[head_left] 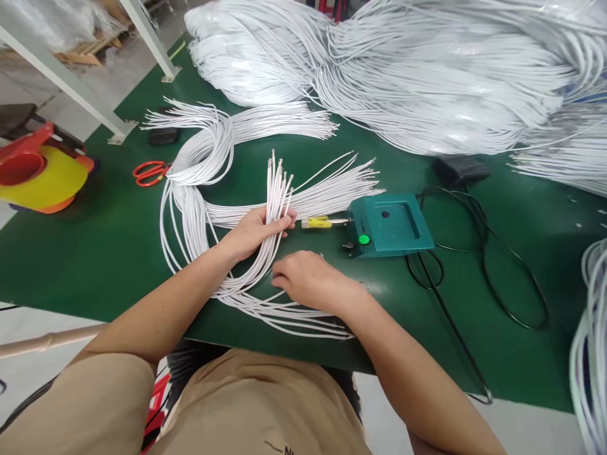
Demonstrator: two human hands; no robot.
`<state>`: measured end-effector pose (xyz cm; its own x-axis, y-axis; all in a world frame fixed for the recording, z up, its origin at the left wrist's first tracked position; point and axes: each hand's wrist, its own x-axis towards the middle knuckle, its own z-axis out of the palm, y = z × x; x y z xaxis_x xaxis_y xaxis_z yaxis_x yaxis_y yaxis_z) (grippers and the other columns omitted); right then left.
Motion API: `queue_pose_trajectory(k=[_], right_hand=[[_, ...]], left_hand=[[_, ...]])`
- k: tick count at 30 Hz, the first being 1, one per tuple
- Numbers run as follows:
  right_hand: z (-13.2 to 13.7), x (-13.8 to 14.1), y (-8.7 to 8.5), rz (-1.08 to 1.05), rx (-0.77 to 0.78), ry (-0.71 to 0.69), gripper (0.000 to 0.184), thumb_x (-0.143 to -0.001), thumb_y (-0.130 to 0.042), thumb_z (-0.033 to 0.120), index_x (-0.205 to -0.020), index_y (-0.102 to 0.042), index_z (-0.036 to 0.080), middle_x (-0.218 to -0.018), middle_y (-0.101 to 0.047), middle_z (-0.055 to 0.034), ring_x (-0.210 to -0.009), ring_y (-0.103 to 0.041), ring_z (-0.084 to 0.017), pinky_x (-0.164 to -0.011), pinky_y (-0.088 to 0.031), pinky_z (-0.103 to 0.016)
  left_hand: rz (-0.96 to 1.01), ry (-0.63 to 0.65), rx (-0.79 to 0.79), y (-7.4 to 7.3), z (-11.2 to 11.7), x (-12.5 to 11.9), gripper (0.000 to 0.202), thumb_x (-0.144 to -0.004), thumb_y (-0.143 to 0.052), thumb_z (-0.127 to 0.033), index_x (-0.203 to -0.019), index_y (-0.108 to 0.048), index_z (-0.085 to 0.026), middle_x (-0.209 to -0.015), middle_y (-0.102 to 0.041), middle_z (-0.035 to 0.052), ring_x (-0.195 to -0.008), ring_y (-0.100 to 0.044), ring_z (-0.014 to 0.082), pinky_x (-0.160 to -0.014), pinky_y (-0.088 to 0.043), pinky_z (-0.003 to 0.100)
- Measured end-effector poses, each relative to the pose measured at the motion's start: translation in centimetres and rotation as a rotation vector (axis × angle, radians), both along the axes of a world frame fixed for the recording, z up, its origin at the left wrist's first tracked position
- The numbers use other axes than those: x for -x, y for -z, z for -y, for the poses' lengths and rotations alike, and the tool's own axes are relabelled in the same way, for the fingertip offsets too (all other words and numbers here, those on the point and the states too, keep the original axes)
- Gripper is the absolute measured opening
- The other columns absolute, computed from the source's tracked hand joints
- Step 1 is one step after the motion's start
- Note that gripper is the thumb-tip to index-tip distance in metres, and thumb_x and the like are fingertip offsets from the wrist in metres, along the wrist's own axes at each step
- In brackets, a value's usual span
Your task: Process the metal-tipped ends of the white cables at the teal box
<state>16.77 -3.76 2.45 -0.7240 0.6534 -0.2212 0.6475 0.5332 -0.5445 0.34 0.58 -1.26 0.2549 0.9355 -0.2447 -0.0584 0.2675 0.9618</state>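
My left hand (263,230) is wrapped round a bundle of thin white cables (272,196), its thumb across the front. The tips of these cables point up and away from me, and their lengths bend down toward the table edge. Just to the right of the bundle is my right hand (308,278), its fingers curled together; whatever they may pinch is hidden. Loose white cable ends (303,319) lie below and partly under that wrist. Right of my left hand, a yellow-handled screwdriver-like tool (317,222) meets a teal device (391,224) with a green button.
On the green table (526,366), a coiled cable bundle (190,215) lies to the left, near red-handled scissors (150,172). A large cable heap (427,82) covers the back. Black cords (484,253) and a black adapter (459,169) lie right. A yellow-red tape dispenser (45,177) stands left.
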Motion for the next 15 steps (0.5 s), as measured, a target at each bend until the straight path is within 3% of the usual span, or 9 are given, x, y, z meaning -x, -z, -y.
queue_pose_trajectory(k=[3,6,8,10,12,15], right_hand=[[-1.2,-1.4,-0.8,-0.09,0.164,0.141,0.026,-0.09,-0.054,0.027,-0.069,-0.068,0.019,-0.066,-0.066,-0.0032,-0.058,-0.06,-0.016,-0.055,-0.045,-0.028],[-2.7,-2.5,-0.8,-0.407,0.168,0.562,0.024,-0.092,-0.049,0.031,-0.08,-0.066,0.017,-0.064,-0.062,-0.0002,-0.049,-0.054,-0.011,-0.047,-0.044,-0.024],[-3.4,-2.7,-0.5,-0.651,0.226,0.771,0.021,-0.086,-0.058,0.036,-0.092,-0.065,0.018,-0.065,-0.06,0.0024,-0.047,-0.053,-0.01,-0.041,-0.043,-0.023],[-3.7,-2.6,-0.2,-0.781,0.307,0.816,0.027,-0.077,-0.069,0.04,-0.092,-0.064,0.017,-0.062,-0.058,0.0044,-0.045,-0.052,-0.009,-0.039,-0.042,-0.021],[-3.7,-2.3,0.0,-0.851,0.359,0.816,0.029,-0.071,-0.074,0.042,-0.079,-0.062,0.017,-0.055,-0.055,0.0058,-0.043,-0.049,-0.008,-0.039,-0.041,-0.021],[-3.4,-2.0,0.0,-0.916,0.372,0.795,0.028,-0.07,-0.075,0.039,-0.068,-0.059,0.016,-0.052,-0.054,0.0058,-0.044,-0.048,-0.007,-0.042,-0.042,-0.02]], left_hand=[[-0.016,0.01,-0.003,0.0,0.0,0.1,0.042,-0.071,-0.078,-0.041,-0.104,-0.071,-0.016,-0.091,-0.069,0.0043,-0.081,-0.061,0.0132,-0.078,-0.048,0.026],[-0.07,0.02,-0.074,-0.1,0.3,-0.1,0.048,-0.068,-0.081,-0.039,-0.108,-0.069,-0.015,-0.087,-0.069,0.0033,-0.079,-0.062,0.0148,-0.081,-0.048,0.03],[-0.14,0.032,-0.123,-0.3,0.6,-0.4,0.045,-0.066,-0.081,-0.038,-0.103,-0.069,-0.014,-0.084,-0.068,0.0025,-0.077,-0.062,0.015,-0.079,-0.048,0.03],[-0.211,0.053,-0.168,-0.5,0.9,-0.7,0.039,-0.066,-0.082,-0.036,-0.094,-0.067,-0.014,-0.081,-0.066,0.0011,-0.074,-0.06,0.0133,-0.076,-0.047,0.028],[-0.245,0.067,-0.197,-0.6,1.2,-1.1,0.034,-0.066,-0.081,-0.035,-0.087,-0.064,-0.014,-0.079,-0.064,-0.0002,-0.071,-0.057,0.0116,-0.073,-0.046,0.026],[-0.188,0.024,-0.184,-0.8,1.4,-1.5,0.034,-0.067,-0.081,-0.034,-0.084,-0.059,-0.015,-0.079,-0.062,-0.0014,-0.07,-0.056,0.0101,-0.071,-0.045,0.025]])
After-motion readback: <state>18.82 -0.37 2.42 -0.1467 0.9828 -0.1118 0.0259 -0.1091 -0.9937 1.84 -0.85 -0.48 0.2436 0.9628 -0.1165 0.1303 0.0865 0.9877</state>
